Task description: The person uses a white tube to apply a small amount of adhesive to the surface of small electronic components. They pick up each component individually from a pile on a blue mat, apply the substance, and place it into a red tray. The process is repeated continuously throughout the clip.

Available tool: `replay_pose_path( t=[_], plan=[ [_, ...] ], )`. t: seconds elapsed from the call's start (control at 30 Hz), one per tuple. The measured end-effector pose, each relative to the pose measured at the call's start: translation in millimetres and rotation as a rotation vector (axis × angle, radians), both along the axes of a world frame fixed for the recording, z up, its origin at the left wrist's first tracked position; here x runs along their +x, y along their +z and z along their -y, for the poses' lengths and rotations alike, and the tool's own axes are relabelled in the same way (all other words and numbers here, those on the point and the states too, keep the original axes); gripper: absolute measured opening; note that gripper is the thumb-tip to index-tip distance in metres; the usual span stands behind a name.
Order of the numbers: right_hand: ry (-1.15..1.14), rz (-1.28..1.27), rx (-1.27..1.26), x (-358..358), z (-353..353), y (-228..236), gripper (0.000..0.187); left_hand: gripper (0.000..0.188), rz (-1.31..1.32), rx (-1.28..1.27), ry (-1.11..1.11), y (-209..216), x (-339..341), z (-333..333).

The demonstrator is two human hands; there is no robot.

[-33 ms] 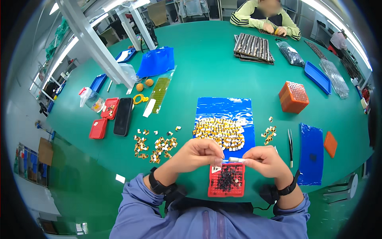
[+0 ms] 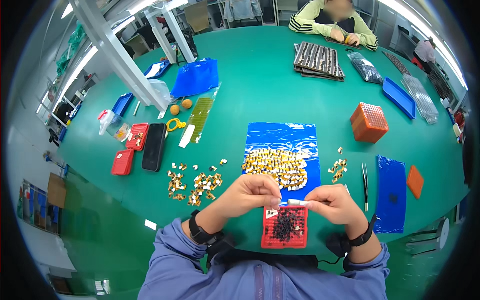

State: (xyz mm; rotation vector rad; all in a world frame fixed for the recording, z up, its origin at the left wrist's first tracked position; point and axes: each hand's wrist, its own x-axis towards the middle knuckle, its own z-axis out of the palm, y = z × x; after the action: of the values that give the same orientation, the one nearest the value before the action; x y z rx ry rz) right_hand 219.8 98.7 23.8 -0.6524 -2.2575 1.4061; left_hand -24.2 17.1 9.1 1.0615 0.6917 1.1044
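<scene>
Over the near table edge my left hand [image 2: 256, 192] is closed in a pinch; whatever its fingertips hold is too small to make out. My right hand [image 2: 336, 204] grips a short white and grey pen-like tool [image 2: 297, 202], its tip pointing at the left fingertips. Just below both hands lies a red gridded tray [image 2: 267, 235] with a heap of small black parts [image 2: 285, 225] and a white triangular piece [image 2: 271, 213]. Beyond the hands, many small yellow and white parts [image 2: 275, 167] stand in rows on a blue sheet [image 2: 282, 134].
Loose gold and white parts [image 2: 204, 186] lie left, others [image 2: 338, 170] right. Tweezers [image 2: 365, 185], a second blue sheet [image 2: 390, 200] and an orange block stack [image 2: 369, 122] are at right. A black phone [image 2: 154, 147] lies left. Across the green table sits another person [image 2: 335, 25].
</scene>
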Motion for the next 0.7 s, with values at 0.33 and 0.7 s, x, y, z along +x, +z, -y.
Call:
replay_pose_path(
  t=[0.33, 0.7],
  plan=[
    [0.066, -0.035, -0.069, -2.5, 1.1, -13.7, 0.012, 0.008, 0.209, -0.253, -0.124, -17.7, 17.0, 5.4],
    [-0.027, -0.035, -0.137, -1.8, 0.6, -15.5, 0.011, 0.007, 0.306, -0.232, -0.097, -28.5, 21.7, 4.0]
  ],
)
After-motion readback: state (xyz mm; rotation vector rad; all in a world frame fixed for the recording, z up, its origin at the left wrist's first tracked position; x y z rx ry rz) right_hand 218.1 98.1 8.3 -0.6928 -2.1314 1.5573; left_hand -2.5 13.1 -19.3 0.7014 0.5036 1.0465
